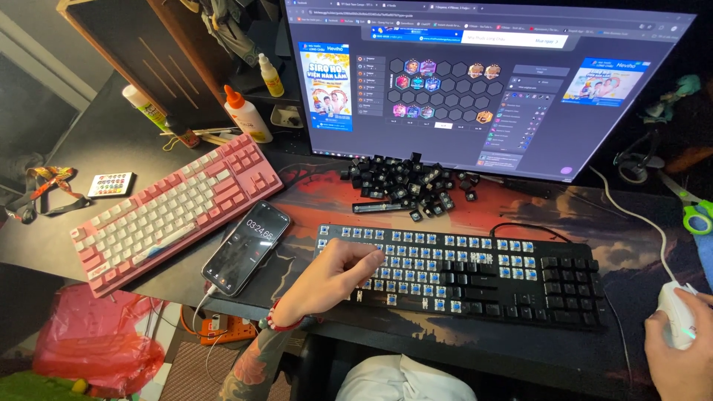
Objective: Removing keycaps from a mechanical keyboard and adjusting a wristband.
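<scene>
A black keyboard lies in front of me with most keycaps off, showing blue switches. My left hand rests on its left part, fingers bent over the bare switches, holding nothing I can make out. A heap of loose black keycaps lies beyond the keyboard, below the monitor. My right hand at the lower right edge grips a white mouse.
A pink and white keyboard lies at an angle on the left. A phone showing a timer sits between the two keyboards. Glue bottles, a small remote, green scissors and a red bag lie around.
</scene>
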